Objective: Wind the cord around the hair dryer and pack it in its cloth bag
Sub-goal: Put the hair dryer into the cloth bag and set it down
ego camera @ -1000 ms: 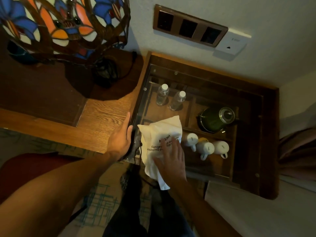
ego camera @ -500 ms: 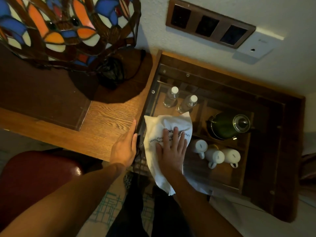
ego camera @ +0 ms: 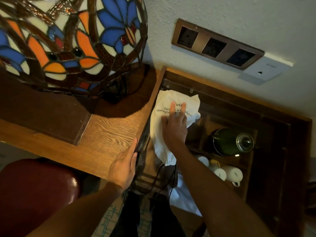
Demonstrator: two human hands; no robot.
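Observation:
The white cloth bag [ego camera: 159,129] with black print lies in the open wooden compartment [ego camera: 242,106] beside the desk. Its neck is gathered shut toward me, and black drawstring cords [ego camera: 171,178] trail from it. The hair dryer is hidden; I cannot see it or its cord. My right hand [ego camera: 174,129] lies flat on top of the bag with the fingers spread. My left hand [ego camera: 124,166] rests flat against the desk's right edge, next to the compartment, with nothing in it.
A stained-glass lamp [ego camera: 68,40] fills the wooden desk [ego camera: 109,132] at the left. In the compartment are a dark green kettle [ego camera: 229,142] and white cups [ego camera: 225,173]. Wall sockets [ego camera: 215,47] sit above. A red seat [ego camera: 34,185] is at lower left.
My right hand has slid the bag away from me toward the back of the compartment, where it now covers the water bottles. My left hand stays at the desk edge.

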